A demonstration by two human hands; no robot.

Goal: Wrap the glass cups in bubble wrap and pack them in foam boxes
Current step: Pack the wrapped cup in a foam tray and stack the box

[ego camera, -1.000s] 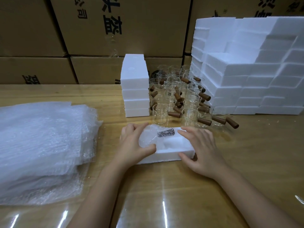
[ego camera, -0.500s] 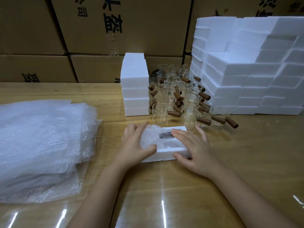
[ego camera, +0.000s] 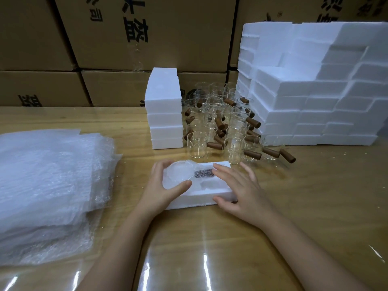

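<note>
An open white foam box (ego camera: 201, 196) lies on the wooden table in front of me. A glass cup wrapped in bubble wrap (ego camera: 180, 174) sits in its left cavity, the wooden handle showing dark through the wrap toward the middle. My left hand (ego camera: 165, 185) curls round the wrapped cup, thumb at its near side and fingers behind. My right hand (ego camera: 239, 190) lies on the box's right half with fingers spread and fairly straight, thumb against the front wall. Behind the box stand several unwrapped glass cups with wooden handles (ego camera: 220, 127).
A thick stack of bubble wrap sheets (ego camera: 48, 181) fills the table's left side. A short stack of foam boxes (ego camera: 164, 108) stands behind, left of the cups. A big wall of foam boxes (ego camera: 315, 91) stands at the back right. Cardboard cartons (ego camera: 147, 32) line the rear.
My right hand slid leftward along the box top toward the cup's handle. The left hand stayed around the wrapped cup, which now sits in the box's left cavity.
</note>
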